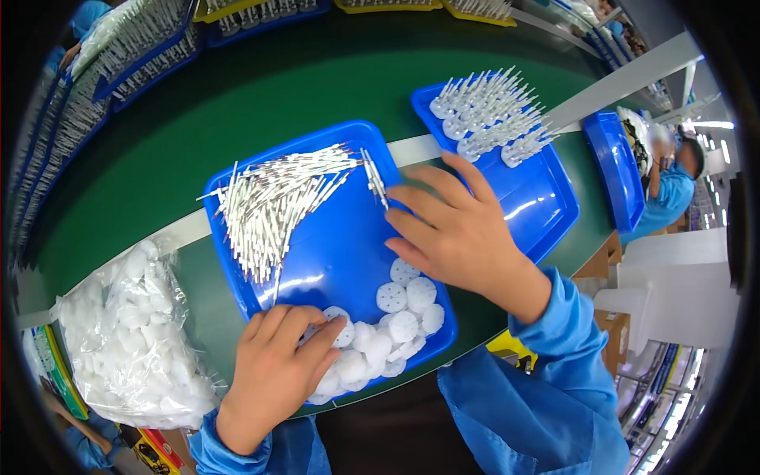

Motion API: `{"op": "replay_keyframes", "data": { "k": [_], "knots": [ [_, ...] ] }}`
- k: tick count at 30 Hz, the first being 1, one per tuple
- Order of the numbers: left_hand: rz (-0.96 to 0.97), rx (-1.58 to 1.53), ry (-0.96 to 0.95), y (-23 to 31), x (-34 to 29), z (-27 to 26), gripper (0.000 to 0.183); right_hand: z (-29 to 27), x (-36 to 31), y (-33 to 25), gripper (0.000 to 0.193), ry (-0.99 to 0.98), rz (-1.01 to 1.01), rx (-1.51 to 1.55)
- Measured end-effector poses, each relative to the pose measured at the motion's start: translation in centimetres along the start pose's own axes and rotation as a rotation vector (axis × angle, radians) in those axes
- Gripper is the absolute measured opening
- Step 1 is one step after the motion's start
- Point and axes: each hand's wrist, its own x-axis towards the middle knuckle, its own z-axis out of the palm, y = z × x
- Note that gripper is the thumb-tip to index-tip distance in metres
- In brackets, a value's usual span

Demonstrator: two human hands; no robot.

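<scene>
A blue tray [317,273] lies in front of me. A heap of thin white sticks with dark ends [265,206] fills its far left part, and a small bundle of the same sticks [374,180] lies along its far right side. White round discs with small holes [380,340] are piled along the near edge. My left hand [281,356] is over the near left corner, a white disc [340,326] pinched between thumb and fingers. My right hand [459,233] hovers at the tray's right side, fingers spread, tips near the small bundle; I see nothing in it.
A second blue tray [546,202] at the right holds clusters of discs with upright sticks [495,115]. A clear bag of white discs [134,340] lies at the left on the green table [317,75]. More filled trays line the far side. Another person [673,186] is at far right.
</scene>
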Motion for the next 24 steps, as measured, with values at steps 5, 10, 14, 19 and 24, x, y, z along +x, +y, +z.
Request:
{"op": "replay_keyframes", "data": {
  "k": [5,10,14,19,24],
  "knots": [
    [-0.013,0.030,0.031,-0.2,-0.4,0.3,0.046,1.0,0.5,1.4,0.038,-0.209,-0.095,-0.004],
    [-0.058,0.009,0.052,-0.1,0.0,1.0,0.048,1.6,0.2,-1.3,0.046,-0.196,0.002,0.289],
    [0.034,0.003,0.097,-0.8,0.6,1.4,0.048,1.7,1.0,-0.9,0.038,-0.152,0.024,0.357],
    [0.157,0.022,0.127,-1.4,0.5,2.2,0.050,1.5,3.1,0.1,0.021,-0.095,0.151,0.197],
    [-0.088,-0.313,0.113,-1.3,0.9,1.7,0.044,4.2,3.7,-0.7,0.010,-0.063,-0.119,-0.073]
  ]
}}
